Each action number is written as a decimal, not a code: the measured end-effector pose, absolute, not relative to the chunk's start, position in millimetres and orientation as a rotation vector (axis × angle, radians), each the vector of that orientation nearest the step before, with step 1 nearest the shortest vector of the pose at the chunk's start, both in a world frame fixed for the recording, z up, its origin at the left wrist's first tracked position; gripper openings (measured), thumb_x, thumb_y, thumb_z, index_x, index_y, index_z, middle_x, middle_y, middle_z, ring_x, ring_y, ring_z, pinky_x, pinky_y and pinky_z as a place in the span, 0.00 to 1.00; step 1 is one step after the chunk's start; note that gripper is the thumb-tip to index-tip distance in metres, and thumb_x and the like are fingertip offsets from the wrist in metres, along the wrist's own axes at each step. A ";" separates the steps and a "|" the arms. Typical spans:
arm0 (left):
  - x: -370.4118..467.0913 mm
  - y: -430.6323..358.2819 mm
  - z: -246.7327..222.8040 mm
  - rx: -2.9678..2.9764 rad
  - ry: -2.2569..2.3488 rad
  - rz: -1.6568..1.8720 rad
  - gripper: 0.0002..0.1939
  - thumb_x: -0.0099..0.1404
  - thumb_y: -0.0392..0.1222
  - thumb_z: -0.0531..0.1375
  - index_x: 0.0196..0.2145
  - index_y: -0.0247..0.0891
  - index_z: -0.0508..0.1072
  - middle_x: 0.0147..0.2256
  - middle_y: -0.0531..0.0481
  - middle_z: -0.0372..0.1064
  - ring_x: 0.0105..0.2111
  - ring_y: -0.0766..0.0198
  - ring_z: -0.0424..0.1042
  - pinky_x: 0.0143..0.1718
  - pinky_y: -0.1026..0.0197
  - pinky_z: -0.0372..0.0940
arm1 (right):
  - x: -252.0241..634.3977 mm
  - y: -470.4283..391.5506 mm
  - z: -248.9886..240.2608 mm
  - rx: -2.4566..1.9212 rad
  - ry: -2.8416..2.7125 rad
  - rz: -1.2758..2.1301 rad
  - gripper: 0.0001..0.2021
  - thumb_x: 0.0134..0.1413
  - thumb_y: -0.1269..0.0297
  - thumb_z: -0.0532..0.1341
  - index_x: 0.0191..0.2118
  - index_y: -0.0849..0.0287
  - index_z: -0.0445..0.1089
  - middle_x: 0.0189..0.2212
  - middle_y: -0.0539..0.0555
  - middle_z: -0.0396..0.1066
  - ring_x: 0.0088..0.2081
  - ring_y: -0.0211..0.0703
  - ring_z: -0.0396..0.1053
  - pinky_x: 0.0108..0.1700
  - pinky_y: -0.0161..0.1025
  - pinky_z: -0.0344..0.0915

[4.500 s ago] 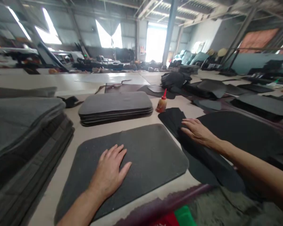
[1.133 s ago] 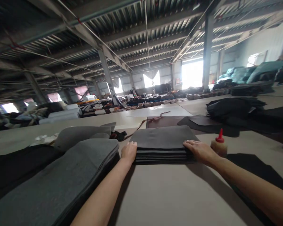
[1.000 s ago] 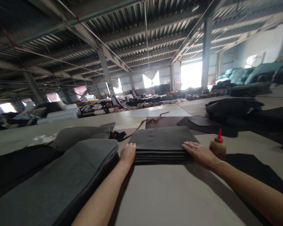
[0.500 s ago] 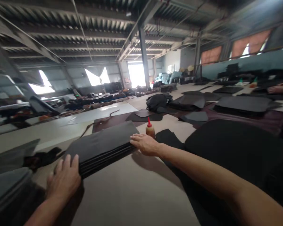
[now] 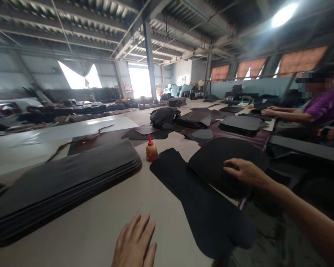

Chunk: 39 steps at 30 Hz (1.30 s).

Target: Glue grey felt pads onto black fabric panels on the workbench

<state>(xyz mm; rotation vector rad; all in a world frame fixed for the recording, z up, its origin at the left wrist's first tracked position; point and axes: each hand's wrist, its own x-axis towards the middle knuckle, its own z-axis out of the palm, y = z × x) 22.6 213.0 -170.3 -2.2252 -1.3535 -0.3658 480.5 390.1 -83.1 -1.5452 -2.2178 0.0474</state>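
My left hand (image 5: 135, 241) is open, fingers loosely spread, over the pale tabletop (image 5: 133, 200) near the front edge, holding nothing. My right hand (image 5: 245, 172) is over a rounded black sheet piece (image 5: 217, 159) at the right, its fingers apart and slightly bent; whether they touch the piece I cannot tell. A long black cut piece (image 5: 200, 200) with curved edges lies flat between my hands. To the left rests a neat stack of dark grey cut sheets (image 5: 72, 170). A squeeze bottle (image 5: 151, 150) with a red nozzle and amber contents stands beside the stack.
Farther back are a dark bundle (image 5: 163, 118), more stacked grey pieces (image 5: 241, 124) and maroon sheeting (image 5: 111, 139). A co-worker in a purple top (image 5: 327, 105) works at the table's right side. The table's edge drops away at the right front.
Both hands have come off the grey stack. My right hand has moved right, over the rounded black piece; my left hand is now over the bare tabletop. The view has turned right.
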 end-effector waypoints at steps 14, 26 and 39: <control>15.3 209.7 -176.1 -2.300 -1.362 -0.413 0.22 0.70 0.47 0.55 0.60 0.47 0.71 0.61 0.51 0.68 0.58 0.51 0.72 0.51 0.46 0.77 | 469.0 366.3 -104.2 -1.539 -2.395 0.173 0.28 0.51 0.51 0.69 0.55 0.61 0.76 0.61 0.63 0.67 0.59 0.59 0.68 0.61 0.49 0.67; 23.9 208.6 -166.4 -2.268 -1.304 -0.495 0.19 0.70 0.46 0.54 0.55 0.46 0.75 0.58 0.49 0.72 0.54 0.50 0.76 0.46 0.46 0.79 | 474.7 366.8 -102.9 -1.543 -2.403 0.232 0.24 0.54 0.54 0.65 0.53 0.65 0.77 0.60 0.65 0.67 0.60 0.59 0.68 0.63 0.49 0.66; 25.2 208.2 -163.5 -2.233 -1.273 -0.446 0.20 0.70 0.47 0.53 0.55 0.43 0.75 0.58 0.49 0.72 0.54 0.51 0.75 0.46 0.47 0.79 | 473.8 368.5 -105.0 -1.564 -2.479 0.168 0.22 0.59 0.56 0.61 0.54 0.64 0.77 0.61 0.64 0.67 0.60 0.56 0.68 0.62 0.46 0.66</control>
